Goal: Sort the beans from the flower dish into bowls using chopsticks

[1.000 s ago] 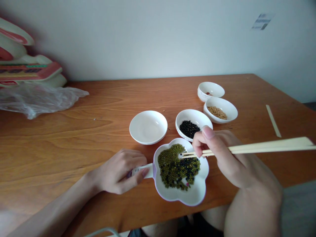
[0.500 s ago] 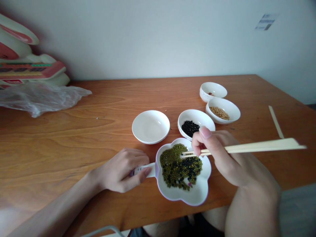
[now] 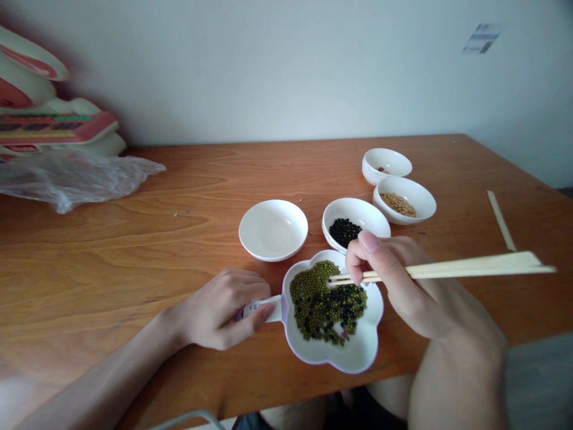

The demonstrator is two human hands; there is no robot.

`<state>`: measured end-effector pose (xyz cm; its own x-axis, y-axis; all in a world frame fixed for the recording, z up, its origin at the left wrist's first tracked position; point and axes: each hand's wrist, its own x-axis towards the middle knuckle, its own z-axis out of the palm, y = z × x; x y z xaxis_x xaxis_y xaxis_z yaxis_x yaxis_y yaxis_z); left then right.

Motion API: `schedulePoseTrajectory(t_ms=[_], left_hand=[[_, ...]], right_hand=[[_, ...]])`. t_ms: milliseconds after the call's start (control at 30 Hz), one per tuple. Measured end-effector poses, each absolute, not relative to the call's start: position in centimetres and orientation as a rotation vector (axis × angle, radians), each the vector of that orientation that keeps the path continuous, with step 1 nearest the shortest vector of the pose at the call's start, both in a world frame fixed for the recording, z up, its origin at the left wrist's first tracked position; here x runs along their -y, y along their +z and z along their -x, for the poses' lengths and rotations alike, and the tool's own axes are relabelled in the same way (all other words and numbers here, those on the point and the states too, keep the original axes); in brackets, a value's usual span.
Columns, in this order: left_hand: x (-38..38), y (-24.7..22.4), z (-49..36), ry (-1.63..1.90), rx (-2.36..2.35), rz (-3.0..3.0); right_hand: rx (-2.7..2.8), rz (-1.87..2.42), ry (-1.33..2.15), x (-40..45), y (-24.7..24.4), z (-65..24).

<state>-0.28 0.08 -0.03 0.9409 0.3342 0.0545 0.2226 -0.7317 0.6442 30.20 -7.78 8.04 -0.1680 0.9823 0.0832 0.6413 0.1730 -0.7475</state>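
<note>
My left hand (image 3: 233,307) is closed round the short handle of a white flower-shaped dish (image 3: 358,352) with a lilac rim. Green beans (image 3: 308,292) lie in the dish, with black beans (image 3: 344,298) mixed among them. In my right hand (image 3: 398,272) is a pair of wooden chopsticks (image 3: 470,264), whose tips reach into the dish over the green beans. Whether a bean sits between the tips I cannot tell. Just behind the dish stands a white bowl (image 3: 369,212) of black beans, partly covered by my right hand.
An empty white bowl (image 3: 273,230) stands left of the black-bean bowl. Farther right are a bowl of tan beans (image 3: 425,203) and a bowl with a few reddish bits (image 3: 394,158). A pale strip (image 3: 501,221) lies at right; a plastic bag (image 3: 89,176) at left.
Hardly anything differs. The chopstick tips have lost hold of, or hide, the black bean seen between them; both hands stay in place.
</note>
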Motion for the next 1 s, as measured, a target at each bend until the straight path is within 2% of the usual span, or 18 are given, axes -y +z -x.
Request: schedulePoseTrajectory(t_ms=[767, 1000], left_hand=[[-0.17, 0.04, 0.24, 0.222, -0.381, -2.408], [-0.20, 0.11, 0.15, 0.240, -0.379, -2.418]], right_hand=[[1.947, 1.540, 0.776, 7.43, 8.09, -29.87], [1.951, 1.536, 0.686, 7.62, 8.09, -29.55]])
